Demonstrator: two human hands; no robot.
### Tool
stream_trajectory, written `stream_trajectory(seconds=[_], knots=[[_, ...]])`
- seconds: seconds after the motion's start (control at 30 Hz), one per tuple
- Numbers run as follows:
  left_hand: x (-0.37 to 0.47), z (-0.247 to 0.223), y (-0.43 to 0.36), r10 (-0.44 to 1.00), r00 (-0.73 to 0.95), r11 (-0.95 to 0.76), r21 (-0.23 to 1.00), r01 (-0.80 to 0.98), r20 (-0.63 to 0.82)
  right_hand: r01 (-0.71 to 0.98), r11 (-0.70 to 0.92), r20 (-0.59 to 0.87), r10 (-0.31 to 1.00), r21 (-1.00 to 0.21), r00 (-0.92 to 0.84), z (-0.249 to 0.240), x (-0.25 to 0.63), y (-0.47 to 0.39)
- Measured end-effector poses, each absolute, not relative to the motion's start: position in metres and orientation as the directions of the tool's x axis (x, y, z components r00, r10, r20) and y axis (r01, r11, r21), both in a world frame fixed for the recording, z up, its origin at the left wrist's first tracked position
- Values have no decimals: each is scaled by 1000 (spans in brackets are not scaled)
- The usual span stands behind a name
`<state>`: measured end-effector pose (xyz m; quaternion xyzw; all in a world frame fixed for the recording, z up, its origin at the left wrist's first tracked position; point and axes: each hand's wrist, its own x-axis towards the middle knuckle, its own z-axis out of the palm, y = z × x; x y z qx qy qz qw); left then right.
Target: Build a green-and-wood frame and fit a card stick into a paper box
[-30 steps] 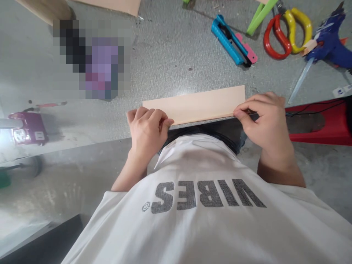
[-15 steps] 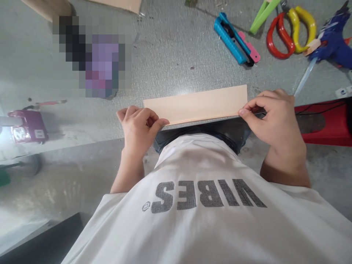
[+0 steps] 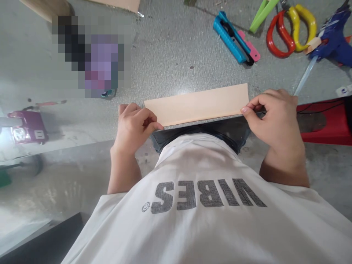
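A long strip of pale peach paper or card [image 3: 203, 103] lies along the near edge of the grey table. My left hand [image 3: 134, 124] pinches it at the lower left corner, fingers curled and thumb along the near edge. At the opposite end, my right hand [image 3: 272, 113] has thumb and forefinger closed on the lower right corner. The strip looks flat, with its near edge close to the table's rim. Beyond it lies a blue utility knife [image 3: 229, 38] with a pink piece [image 3: 249, 46] beside it.
To the right are scissors [image 3: 280, 36] with red and yellow handles, a green tool [image 3: 262, 16], a blue glue gun [image 3: 331, 40] and a red object [image 3: 338, 124]. A blurred-out item [image 3: 101, 62] stands at left; a small purple device [image 3: 30, 126] is farther left.
My left hand has slid slightly left along the strip's near edge to its corner. My right hand has shifted a little right. The strip has barely moved.
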<state>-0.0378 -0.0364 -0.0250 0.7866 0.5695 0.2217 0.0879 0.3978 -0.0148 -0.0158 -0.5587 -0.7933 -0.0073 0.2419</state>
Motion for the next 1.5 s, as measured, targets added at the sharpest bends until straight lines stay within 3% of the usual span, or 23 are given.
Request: stream_trajectory(seconds=[0.23,0.37,0.47,0.57,0.7,0.83,0.93,1.07,1.33,1.5], knots=[[-50,-13,-31,903,390,-427,454,782,177,885,370,396,885,-282,-244,-19,400,-19],[-38,-13,-41,870,416,-491,387,781,264,884,401,446,854,-241,-266,-14,386,-24],[-21,-15,-60,873,386,-470,303,829,297,839,530,534,749,-124,-394,-14,362,-30],[2,-19,-81,881,307,-403,230,886,360,790,609,504,704,-68,-500,-22,332,-42],[31,-28,-99,836,271,-388,166,906,476,777,617,447,734,-123,-512,-38,303,-56],[40,-40,-103,849,225,-368,230,901,477,759,607,411,770,-237,-488,-46,302,-56],[37,-45,-101,862,143,-290,241,926,487,758,603,469,760,-249,-451,-47,308,-48],[37,-53,-99,806,122,-312,241,919,579,729,634,566,711,-259,-417,-49,312,-40],[49,-66,-95,746,201,-424,220,879,635,779,593,512,742,-201,-433,-43,309,-34],[51,-71,-95,783,360,-538,261,801,507,781,570,448,785,-255,-427,-37,307,-31]])
